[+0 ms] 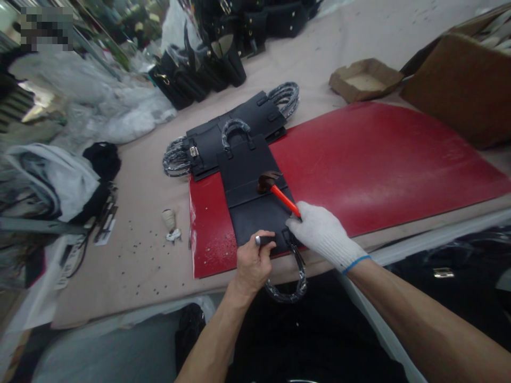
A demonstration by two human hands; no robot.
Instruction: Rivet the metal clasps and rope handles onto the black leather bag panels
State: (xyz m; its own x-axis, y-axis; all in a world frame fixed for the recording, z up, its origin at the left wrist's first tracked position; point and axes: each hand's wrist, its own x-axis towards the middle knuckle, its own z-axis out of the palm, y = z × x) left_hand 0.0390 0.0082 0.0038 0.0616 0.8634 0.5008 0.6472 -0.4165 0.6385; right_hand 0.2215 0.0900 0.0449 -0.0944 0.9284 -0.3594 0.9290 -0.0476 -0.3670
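My right hand (319, 231), in a white knit glove, is closed round the orange handle of a hammer (284, 200). The brown head of the hammer is above a flat black bag panel (255, 213). My bare left hand (253, 263) pinches a short rod-like metal tool, perhaps a punch (264, 240), over the near end of the panel. Its round silver end shows; its other end is hard to make out. A plastic-wrapped handle (287, 295) hangs from the panel past the table edge, and another wrapped handle (235, 130) lies at the far end.
Under the panel lies a red mat (383, 170). Stacked black panels (235, 127) with wrapped handles are just beyond. Black bags (203, 72) stand at the back. Cardboard boxes (459, 90) sit at right. A thread cone (169, 219) and small dark bits are on the table at left.
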